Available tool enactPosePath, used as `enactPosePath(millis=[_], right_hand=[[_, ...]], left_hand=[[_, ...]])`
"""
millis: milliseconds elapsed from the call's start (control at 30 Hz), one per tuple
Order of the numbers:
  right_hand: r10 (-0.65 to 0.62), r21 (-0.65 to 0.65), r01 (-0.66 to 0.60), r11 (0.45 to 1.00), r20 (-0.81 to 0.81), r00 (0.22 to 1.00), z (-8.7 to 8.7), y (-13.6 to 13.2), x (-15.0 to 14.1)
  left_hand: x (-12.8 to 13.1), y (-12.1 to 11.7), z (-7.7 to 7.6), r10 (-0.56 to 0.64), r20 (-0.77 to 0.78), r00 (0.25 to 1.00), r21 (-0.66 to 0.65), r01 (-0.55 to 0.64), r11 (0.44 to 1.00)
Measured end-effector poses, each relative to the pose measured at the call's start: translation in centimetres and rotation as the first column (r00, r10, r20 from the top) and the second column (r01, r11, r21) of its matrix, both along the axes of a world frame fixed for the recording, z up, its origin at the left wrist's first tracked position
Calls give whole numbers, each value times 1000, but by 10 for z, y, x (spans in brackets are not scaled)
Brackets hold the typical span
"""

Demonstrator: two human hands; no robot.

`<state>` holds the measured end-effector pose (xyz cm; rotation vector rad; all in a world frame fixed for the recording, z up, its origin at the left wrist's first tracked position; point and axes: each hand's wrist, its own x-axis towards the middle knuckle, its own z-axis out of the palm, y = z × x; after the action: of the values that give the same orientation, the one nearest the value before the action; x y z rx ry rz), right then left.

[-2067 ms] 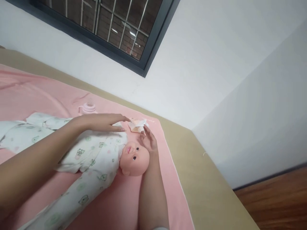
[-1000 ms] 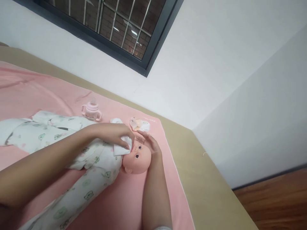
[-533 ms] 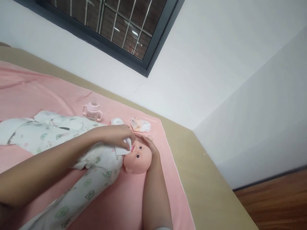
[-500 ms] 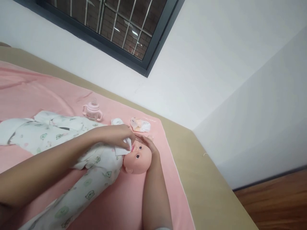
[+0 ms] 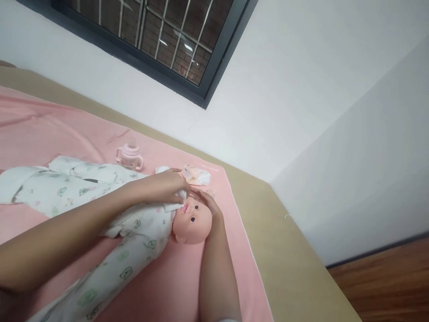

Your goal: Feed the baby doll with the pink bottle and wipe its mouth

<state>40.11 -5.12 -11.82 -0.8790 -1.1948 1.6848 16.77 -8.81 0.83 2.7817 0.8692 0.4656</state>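
A baby doll (image 5: 192, 221) in a white printed romper lies on its back on a pink blanket (image 5: 174, 286), head to the right. My left hand (image 5: 166, 188) pinches a small white wipe (image 5: 176, 201) and presses it against the doll's mouth and cheek. My right hand (image 5: 208, 203) lies open with fingers flat along the far side of the doll's head, steadying it.
A pink baby bottle (image 5: 130, 156) with handles stands on the blanket behind the doll. A crumpled wipe packet (image 5: 197, 175) and a small white wad (image 5: 161, 170) lie near the blanket's far corner. The blanket covers a tan mattress (image 5: 295, 273) against white walls; wooden floor shows at right.
My left hand took a white wipe from the packet, brought it to the doll's face, and has now shifted it slightly up over the mouth. My right hand settled onto the doll's head.
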Motion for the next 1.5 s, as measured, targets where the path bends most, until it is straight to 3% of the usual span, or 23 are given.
enactPosePath(millis=[667, 1067, 1500], right_hand=[[-11, -65, 12, 998, 10, 1000, 1, 0, -1], [17, -73, -14, 997, 42, 999, 10, -2, 1], [8, -71, -5, 997, 37, 999, 9, -3, -1]], left_hand=[[9, 1, 1, 41, 16, 999, -87, -40, 995], [6, 1, -3, -65, 134, 989, -141, 84, 986], [10, -3, -6, -70, 119, 990, -114, 83, 990]])
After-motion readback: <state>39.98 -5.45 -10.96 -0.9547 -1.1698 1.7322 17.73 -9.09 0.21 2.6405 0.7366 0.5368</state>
